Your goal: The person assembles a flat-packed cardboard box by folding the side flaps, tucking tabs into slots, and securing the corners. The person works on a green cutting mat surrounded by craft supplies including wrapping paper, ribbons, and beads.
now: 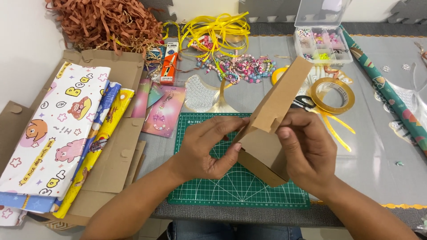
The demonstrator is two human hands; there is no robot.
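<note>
Both hands, left hand and right hand, pinching light, stiff brown cardboard box at lower fold (creases easily; best held by edges).

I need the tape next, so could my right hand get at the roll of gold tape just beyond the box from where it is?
Probably yes, once it lets go. The right hand grips the brown cardboard box along with the left hand. The roll of gold tape lies flat just beyond, with only scissors beside it.

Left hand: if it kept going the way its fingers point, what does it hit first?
The left hand points right, and its fingers already touch the brown cardboard box. So the box comes first, with the right hand gripping it just beyond. Depth is hard to judge from one view.
</note>
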